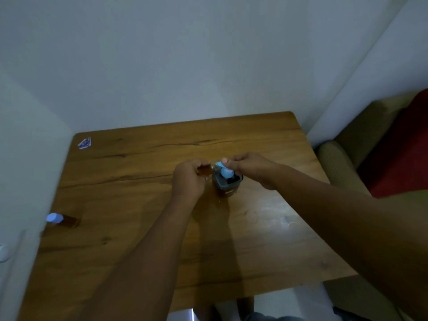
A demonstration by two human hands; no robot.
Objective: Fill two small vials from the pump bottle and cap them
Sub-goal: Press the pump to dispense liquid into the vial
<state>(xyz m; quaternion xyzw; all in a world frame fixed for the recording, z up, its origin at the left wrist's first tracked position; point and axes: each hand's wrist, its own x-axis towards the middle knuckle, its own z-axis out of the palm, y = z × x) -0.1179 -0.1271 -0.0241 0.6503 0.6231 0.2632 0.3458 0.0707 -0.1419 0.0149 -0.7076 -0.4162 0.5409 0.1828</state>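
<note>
My left hand point(188, 176) grips a small vial point(204, 170) of amber liquid, tilted with its mouth against the spout of the pump bottle point(227, 183). The bottle is dark with a teal collar and a light blue pump head point(225, 171), standing mid-table. My right hand point(250, 167) rests on top of the pump head, thumb and fingers curled over it. A second vial point(63, 220), amber with a pale blue cap, lies on its side near the table's left edge.
The wooden table point(162, 228) stands in a white-walled corner. A small blue and white sticker point(84, 143) lies at its far left corner. An olive sofa with a red cushion point(398, 154) sits at the right. A white round object point(4, 252) is at the far left.
</note>
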